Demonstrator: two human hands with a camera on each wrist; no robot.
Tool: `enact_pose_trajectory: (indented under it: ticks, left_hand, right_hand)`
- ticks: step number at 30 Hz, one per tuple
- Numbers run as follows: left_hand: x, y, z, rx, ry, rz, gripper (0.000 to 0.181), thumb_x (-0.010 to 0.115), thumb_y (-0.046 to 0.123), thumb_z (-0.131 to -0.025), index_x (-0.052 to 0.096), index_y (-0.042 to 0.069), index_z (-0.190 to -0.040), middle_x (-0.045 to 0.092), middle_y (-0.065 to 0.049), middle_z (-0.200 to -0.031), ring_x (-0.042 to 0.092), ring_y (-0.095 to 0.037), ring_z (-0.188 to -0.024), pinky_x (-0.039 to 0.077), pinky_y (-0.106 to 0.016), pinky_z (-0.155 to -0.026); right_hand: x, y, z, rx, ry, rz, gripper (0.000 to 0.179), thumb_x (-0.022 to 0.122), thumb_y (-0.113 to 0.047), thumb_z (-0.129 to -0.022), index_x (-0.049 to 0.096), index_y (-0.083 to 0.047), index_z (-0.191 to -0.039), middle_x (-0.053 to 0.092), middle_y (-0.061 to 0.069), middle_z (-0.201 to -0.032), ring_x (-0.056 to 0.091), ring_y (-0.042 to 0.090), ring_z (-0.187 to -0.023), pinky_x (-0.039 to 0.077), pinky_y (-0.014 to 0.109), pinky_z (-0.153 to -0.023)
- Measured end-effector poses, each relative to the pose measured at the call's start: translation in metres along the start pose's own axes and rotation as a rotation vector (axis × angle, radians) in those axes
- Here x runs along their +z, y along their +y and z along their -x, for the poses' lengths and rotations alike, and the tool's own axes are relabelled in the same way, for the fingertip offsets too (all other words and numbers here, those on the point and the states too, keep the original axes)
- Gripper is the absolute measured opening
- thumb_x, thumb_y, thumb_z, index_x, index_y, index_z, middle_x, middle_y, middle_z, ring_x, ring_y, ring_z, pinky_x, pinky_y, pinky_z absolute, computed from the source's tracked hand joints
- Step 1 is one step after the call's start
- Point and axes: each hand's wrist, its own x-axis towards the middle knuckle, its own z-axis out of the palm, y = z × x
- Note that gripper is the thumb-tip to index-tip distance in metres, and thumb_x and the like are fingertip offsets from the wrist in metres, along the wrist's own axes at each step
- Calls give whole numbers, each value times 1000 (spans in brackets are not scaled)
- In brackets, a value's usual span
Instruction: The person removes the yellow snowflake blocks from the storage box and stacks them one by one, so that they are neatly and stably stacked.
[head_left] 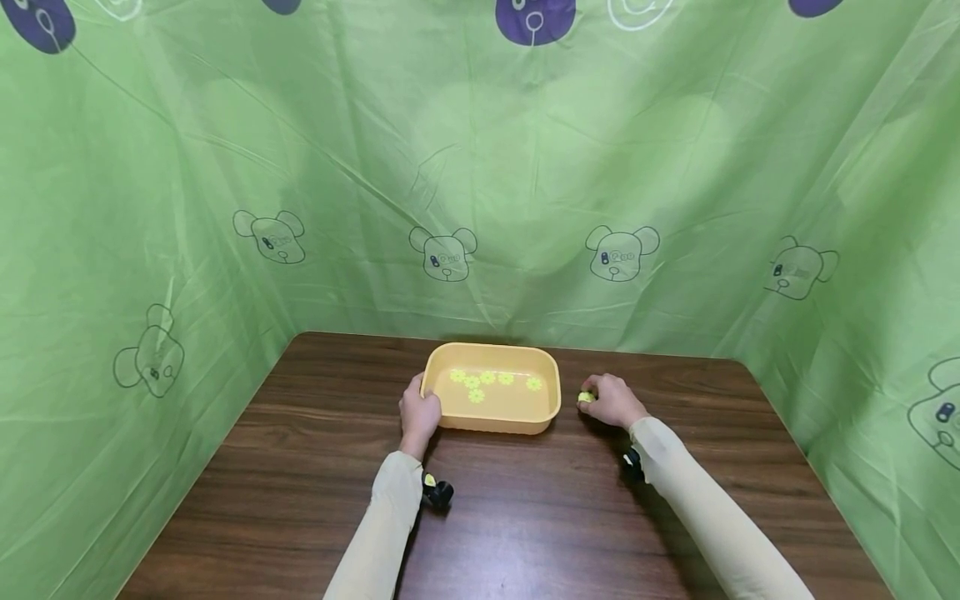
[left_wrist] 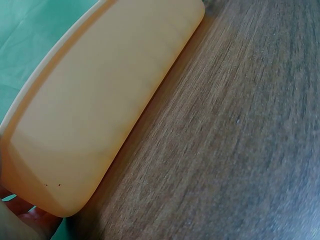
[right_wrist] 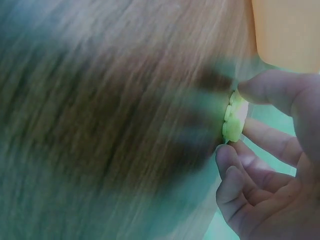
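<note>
A yellow-orange plastic tray [head_left: 495, 423] stands on the brown table, with several yellow flower-shaped pieces [head_left: 476, 396] lying on its bottom. My left hand [head_left: 420, 414] grips the tray's left side, thumb over the rim near the front corner. In the left wrist view, the tray's outer wall [left_wrist: 100, 95] fills the upper left, and only part of the hand shows below it. Right of the tray, my right hand [head_left: 617, 403] pinches one yellow-green flower piece [right_wrist: 236, 117] between thumb and fingertips. Whether that piece touches the tabletop, I cannot tell.
The wood-grain table [head_left: 525, 517] reaches back to a green curtain [head_left: 525, 175] printed with bear heads, which also hangs at both sides. A small black camera [head_left: 438, 493] is strapped at the left wrist, and another dark device [head_left: 634, 463] at the right.
</note>
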Motion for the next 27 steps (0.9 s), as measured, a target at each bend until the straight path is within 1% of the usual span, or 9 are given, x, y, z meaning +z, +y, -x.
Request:
enact_pose_trajectory:
  ticks: [3, 7, 11, 13, 15, 17, 20, 22, 27]
  left_hand:
    - [1, 0, 0, 7, 8, -8, 46, 44, 8, -97, 58, 5, -141, 61, -22, -138, 58, -38, -124, 46, -53, -105]
    - [1, -1, 1, 1, 11, -6, 46, 44, 8, -97, 58, 6, -141, 61, -22, -138, 58, -38, -125, 47, -52, -106]
    - [1, -2, 1, -4, 6, 4, 46, 44, 9, -98, 58, 6, -142, 61, -22, -139, 57, -37, -126, 47, -51, -106]
    - [1, -2, 1, -1, 5, 4, 46, 44, 9, -98, 58, 6, -142, 61, -22, -139, 58, -37, -126, 47, -51, -106]
    - [0, -1, 0, 2, 6, 6, 46, 45, 8, -97, 58, 6, -141, 61, -22, -138, 58, -38, -125, 47, -52, -106]
    - [0, -1, -1, 11, 11, 2, 46, 45, 7, -97, 58, 5, -141, 62, -23, -137, 58, -38, -124, 47, -53, -105]
    - [0, -1, -2, 13, 15, 1, 45, 46, 6, -97, 59, 5, -140, 62, -24, -137, 59, -39, -123, 47, -53, -104]
    - [0, -1, -2, 17, 16, -5, 46, 45, 6, -97, 59, 5, -140, 62, -24, -136, 59, -39, -124, 47, -53, -104]
    - [0, 0, 0, 5, 4, -3, 48, 44, 6, -95, 58, 6, -141, 62, -22, -138, 59, -38, -125, 48, -52, -105]
  right_hand:
    - [0, -1, 0, -10, 30, 4, 32, 75, -29, -86, 70, -3, -103, 67, 12, -95, 62, 27, -88, 53, 47, -79]
    - [0, -9, -1, -24, 122, -5, 38, 69, -37, -88, 70, -3, -105, 66, 15, -102, 63, 31, -95, 53, 50, -83]
    - [-4, -29, -8, -34, 238, -39, 37, 66, -40, -91, 70, -6, -106, 65, 12, -106, 64, 32, -100, 53, 49, -87]
    - [-6, -42, -13, -48, 279, -58, 34, 67, -40, -91, 70, -9, -105, 65, 10, -105, 63, 29, -98, 53, 47, -87]
    - [-8, -57, -19, -80, 297, -72, 32, 67, -39, -92, 70, -10, -104, 65, 9, -103, 63, 27, -95, 53, 46, -85]
    - [-9, -72, -25, -116, 297, -79, 30, 68, -37, -92, 71, -10, -104, 65, 8, -102, 62, 26, -94, 54, 45, -83]
    - [-7, -96, -34, -161, 268, -84, 29, 69, -34, -91, 70, -9, -105, 66, 10, -102, 62, 26, -94, 54, 44, -82]
    - [-2, -110, -40, -178, 236, -77, 29, 70, -34, -91, 70, -9, -106, 67, 9, -103, 62, 26, -95, 54, 43, -82]
    - [15, -138, -51, -184, 120, -77, 28, 71, -33, -91, 70, -8, -105, 68, 8, -97, 63, 22, -87, 53, 39, -77]
